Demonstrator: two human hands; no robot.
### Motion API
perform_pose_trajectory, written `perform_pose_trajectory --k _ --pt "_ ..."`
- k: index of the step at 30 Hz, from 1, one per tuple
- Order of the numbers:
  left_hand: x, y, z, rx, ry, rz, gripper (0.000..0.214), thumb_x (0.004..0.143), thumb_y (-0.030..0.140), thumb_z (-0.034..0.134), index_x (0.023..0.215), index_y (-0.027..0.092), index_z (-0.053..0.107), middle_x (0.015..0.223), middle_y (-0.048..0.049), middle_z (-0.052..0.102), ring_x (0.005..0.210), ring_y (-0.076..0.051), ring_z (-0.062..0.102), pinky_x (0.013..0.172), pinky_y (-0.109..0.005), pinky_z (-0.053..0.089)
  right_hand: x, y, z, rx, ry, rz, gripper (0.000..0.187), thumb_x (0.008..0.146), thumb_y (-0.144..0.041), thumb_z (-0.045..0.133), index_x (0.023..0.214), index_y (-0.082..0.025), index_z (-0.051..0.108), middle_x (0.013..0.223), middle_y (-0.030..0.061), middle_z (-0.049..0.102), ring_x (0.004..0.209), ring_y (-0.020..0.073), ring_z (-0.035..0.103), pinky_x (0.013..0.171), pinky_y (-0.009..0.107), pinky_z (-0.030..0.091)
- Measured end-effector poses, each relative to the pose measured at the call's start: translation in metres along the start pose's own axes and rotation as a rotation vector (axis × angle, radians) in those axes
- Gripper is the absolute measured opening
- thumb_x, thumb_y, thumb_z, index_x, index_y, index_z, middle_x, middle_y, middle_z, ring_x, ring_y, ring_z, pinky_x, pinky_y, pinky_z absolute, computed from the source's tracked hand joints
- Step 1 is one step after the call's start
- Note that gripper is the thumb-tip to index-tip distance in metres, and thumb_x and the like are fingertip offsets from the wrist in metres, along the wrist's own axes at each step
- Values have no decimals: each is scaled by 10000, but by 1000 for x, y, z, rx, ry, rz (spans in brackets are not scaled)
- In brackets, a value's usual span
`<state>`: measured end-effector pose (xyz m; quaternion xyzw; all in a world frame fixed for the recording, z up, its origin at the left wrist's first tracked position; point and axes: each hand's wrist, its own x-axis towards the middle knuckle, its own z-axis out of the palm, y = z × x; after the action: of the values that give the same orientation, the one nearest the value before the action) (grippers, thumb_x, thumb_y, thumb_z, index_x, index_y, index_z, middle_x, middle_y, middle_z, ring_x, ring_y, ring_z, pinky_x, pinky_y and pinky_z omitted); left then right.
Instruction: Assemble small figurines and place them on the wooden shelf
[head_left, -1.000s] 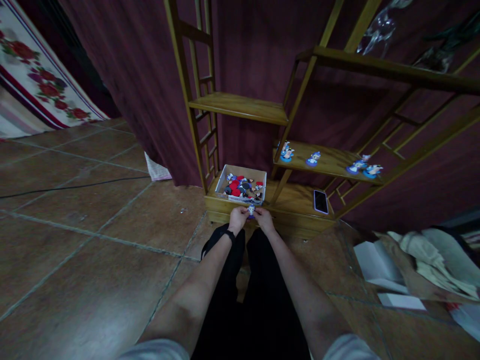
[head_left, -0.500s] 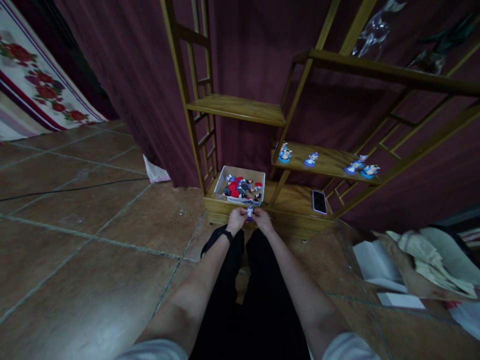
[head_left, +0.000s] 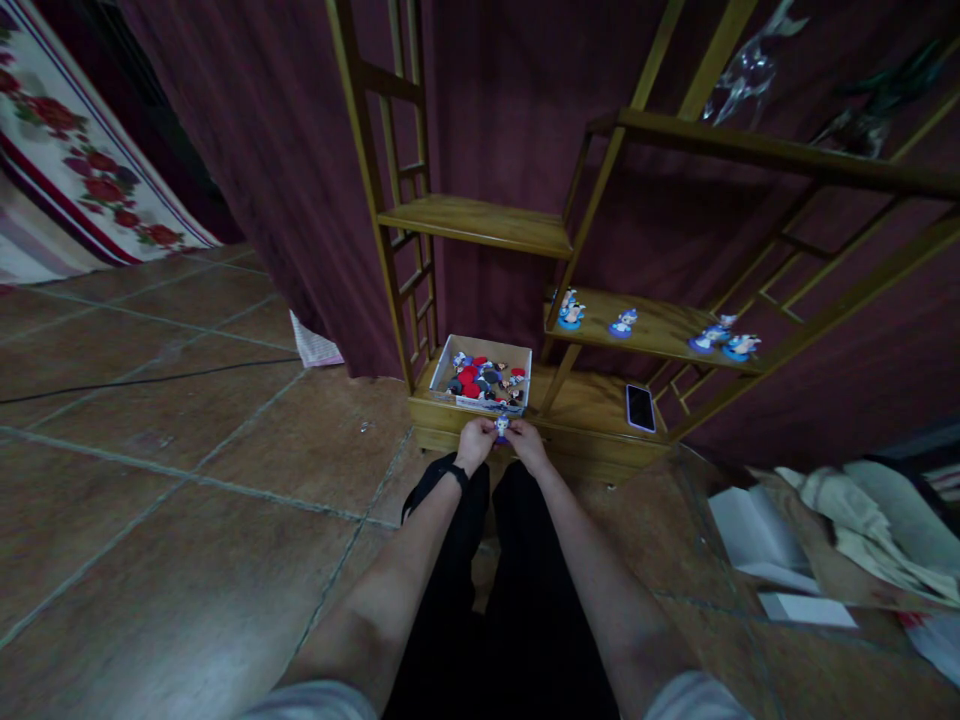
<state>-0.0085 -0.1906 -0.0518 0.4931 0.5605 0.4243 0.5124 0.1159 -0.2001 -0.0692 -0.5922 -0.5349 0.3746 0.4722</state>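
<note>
A small purple-and-white figurine [head_left: 502, 427] on a purple base is held upright between both hands, just in front of the box. My left hand [head_left: 477, 444], with a dark band on the wrist, pinches it from the left. From the other side my right hand [head_left: 527, 443] grips it with closed fingers. Behind them an open white cardboard box [head_left: 442, 372] holds several figurines with red, grey and purple bases. More figurines stand on the shelf to the right: a purple one [head_left: 623, 322] in the middle, blue-based ones [head_left: 571, 314] at the left and a group [head_left: 707, 338] at the right.
The wooden shelf unit [head_left: 480, 225] stands against a dark red curtain. A phone [head_left: 640, 407] lies on its lowest board. Glass ornaments [head_left: 746, 75] are on the upper right shelf. White boxes [head_left: 761, 535] and cloth lie on the tiled floor at right; a cable [head_left: 150, 379] crosses it at left.
The view has shifted slightly, so the scene sits a little lower in the picture. Both hands still hold the figurine in nearly the same place.
</note>
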Motion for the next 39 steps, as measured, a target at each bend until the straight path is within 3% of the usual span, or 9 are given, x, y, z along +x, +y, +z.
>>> perform_pose_trajectory --k 6,13,24,39 --pt "-2 -1 0 61 18 34 49 654 117 623 698 129 642 596 -8 629 546 -101 585 535 -194 485 1 1 1 -100 49 7 164 666 -301 504 693 -187 620 684 -10 629 668 153 555 681 273 429" --pt "-2 -2 0 102 -30 65 94 685 124 575 712 130 665 580 -4 622 476 -94 566 461 -179 463 1 1 1 -58 29 -1 171 651 -305 506 696 -187 622 706 -3 635 695 159 571 700 277 435" --pt "4 -7 1 -73 -32 -29 12 640 96 628 645 107 629 561 4 615 482 -95 575 467 -195 496 -1 -5 -2 -17 -11 7 143 641 -297 524 632 -190 618 620 -8 620 639 158 559 634 269 438" --pt "2 -4 0 -96 -17 -28 129 567 116 714 653 112 618 534 12 602 481 -90 566 509 -210 508 0 -4 0 72 -36 30 141 625 -288 550 680 -180 621 675 -5 640 663 156 572 654 275 443"
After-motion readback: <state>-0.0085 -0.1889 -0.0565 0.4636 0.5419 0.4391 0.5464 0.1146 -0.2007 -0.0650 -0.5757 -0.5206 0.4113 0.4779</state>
